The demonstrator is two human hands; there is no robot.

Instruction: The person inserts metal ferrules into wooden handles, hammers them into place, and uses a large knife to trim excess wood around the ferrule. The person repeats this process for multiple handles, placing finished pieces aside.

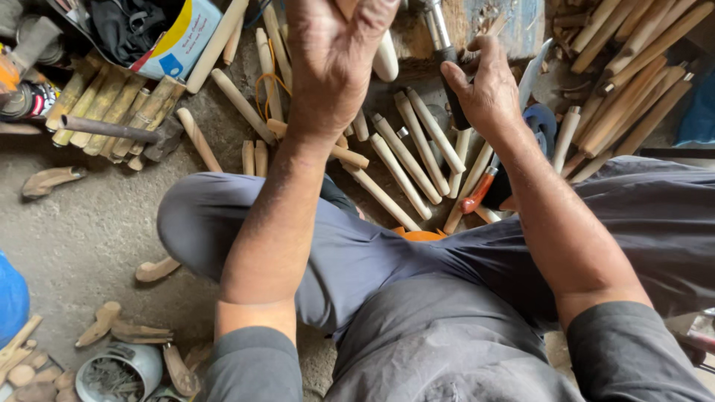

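We look down over our grey-trousered knees at a workshop floor (89,223). Our left hand (335,59) is lifted high in front of us, fingers curled round a pale wooden handle (386,58) whose rounded end pokes out just beside the palm. Our right hand (484,93) is closed on the dark grip of a metal tool (445,46) whose shiny shaft rises toward the top edge; its head is out of view. Below both hands lies a fan of turned wooden handles (406,156) on the floor, near our knees. To the right, a stack of longer sticks (633,67). At far left, bamboo pieces (112,104) with a hammer (112,130) across them, and a tin of nails (119,371) at bottom left.
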